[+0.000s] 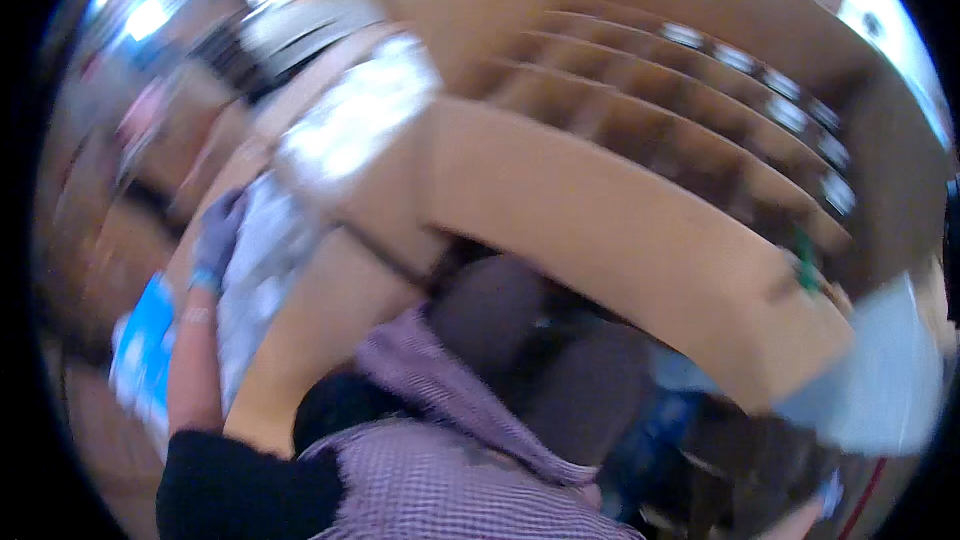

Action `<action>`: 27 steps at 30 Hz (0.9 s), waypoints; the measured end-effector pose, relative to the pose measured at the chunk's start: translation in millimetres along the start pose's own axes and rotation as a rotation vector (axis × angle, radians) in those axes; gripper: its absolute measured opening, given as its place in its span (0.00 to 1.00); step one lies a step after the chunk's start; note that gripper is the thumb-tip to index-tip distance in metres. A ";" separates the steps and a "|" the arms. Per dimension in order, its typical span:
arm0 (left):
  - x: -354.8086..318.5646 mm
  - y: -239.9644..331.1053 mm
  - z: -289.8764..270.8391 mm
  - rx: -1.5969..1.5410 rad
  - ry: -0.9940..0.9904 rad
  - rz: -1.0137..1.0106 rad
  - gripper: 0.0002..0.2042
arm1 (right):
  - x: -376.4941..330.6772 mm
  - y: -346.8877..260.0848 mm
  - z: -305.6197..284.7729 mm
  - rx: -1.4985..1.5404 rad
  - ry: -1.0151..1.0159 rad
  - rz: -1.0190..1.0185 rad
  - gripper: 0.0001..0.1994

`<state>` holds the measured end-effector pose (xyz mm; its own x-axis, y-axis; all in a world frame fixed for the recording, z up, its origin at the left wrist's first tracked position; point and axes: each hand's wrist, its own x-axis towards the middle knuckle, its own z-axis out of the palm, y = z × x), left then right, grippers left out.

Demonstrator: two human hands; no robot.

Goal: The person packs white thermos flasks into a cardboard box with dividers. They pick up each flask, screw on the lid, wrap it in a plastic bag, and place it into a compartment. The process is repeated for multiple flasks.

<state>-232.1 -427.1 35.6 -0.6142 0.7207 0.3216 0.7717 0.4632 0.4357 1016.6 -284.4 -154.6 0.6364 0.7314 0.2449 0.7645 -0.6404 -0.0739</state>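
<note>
My left hand (pixel 218 235), in a greyish-purple glove, reaches forward at the left and touches crumpled white plastic (pixel 262 255) in an open cardboard box. Its fingers are smeared by motion, so their grip does not show. Beyond it in that box lies a shiny, pale plastic-wrapped bundle (pixel 360 120). Low at the right edge, part of my right forearm (pixel 790 523) shows, with a pale blurred patch at its end that seems to be my right hand (pixel 830 493). What it holds, if anything, cannot be made out.
A large open carton (pixel 600 190) with cardboard dividers stands ahead and right; several white-topped items (pixel 785 112) sit in its far-right cells. A blue-and-white package (pixel 150 340) lies beside my left forearm. Translucent plastic (pixel 870 370) hangs at the carton's right corner. More boxes are blurred at left.
</note>
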 end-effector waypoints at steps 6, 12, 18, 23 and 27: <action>-64.3 -26.9 -83.5 0.223 -0.263 -0.356 0.24 | -76.9 -94.7 -5.4 0.074 0.746 -0.088 0.25; -114.4 -85.6 -17.7 0.346 -0.639 -0.141 0.38 | -218.1 -262.3 -95.8 0.698 0.661 -0.282 0.23; -125.3 -63.4 20.1 -0.126 -0.232 -0.225 0.39 | -318.1 -412.2 -139.0 0.873 0.264 -0.803 0.20; -92.6 30.2 -33.1 -0.120 0.132 0.122 0.40 | -498.1 -559.9 -259.1 1.380 -0.645 -1.054 0.31; -95.8 137.2 -72.9 -0.038 0.090 0.474 0.38 | -552.0 -616.5 -340.1 1.336 -0.780 -1.439 0.54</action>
<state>-79.4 -470.2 125.8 -0.2096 0.7998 0.5625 0.9644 0.0743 0.2537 159.0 -373.0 84.5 -0.6936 0.5877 0.4166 0.0050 0.5822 -0.8130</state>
